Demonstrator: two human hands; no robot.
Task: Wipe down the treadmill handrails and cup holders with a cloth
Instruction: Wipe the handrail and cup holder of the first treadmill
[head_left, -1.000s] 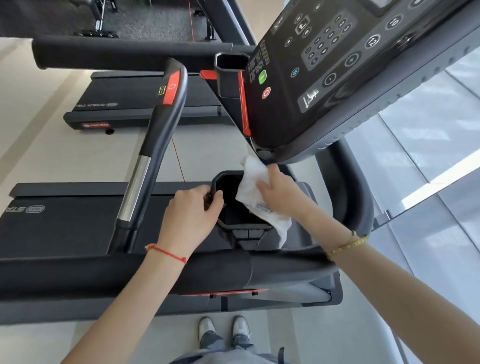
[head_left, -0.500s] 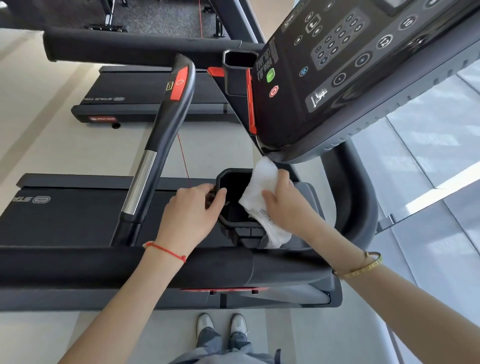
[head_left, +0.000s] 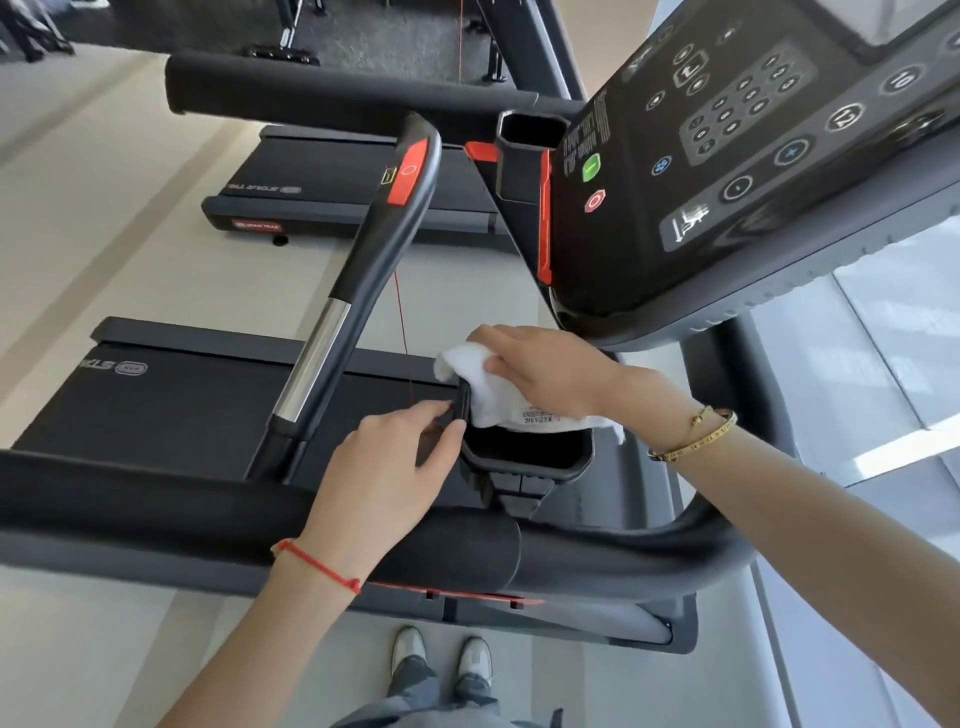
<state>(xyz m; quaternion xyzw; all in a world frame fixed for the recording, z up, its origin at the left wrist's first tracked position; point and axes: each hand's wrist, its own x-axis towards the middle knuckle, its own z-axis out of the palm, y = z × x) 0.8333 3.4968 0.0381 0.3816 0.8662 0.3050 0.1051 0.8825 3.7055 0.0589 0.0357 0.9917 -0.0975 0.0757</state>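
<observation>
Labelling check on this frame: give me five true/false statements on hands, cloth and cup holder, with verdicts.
1. The right hand presses a white cloth on the far rim of the black plastic cup holder. True.
2. The left hand holds the cloth. False: it pinches the cup holder's left rim.
3. The cloth fills the whole cup holder. False: the near part of the opening is bare.
4. The left wrist wears a red string bracelet. True.
5. The grey handrail is being wiped. False: nothing touches it.

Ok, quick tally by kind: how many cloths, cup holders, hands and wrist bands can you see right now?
White cloth: 1
Cup holders: 2, near cup holder and far cup holder
Hands: 2, left hand and right hand
Wrist bands: 2, red string and gold bracelet
Total: 7
</observation>
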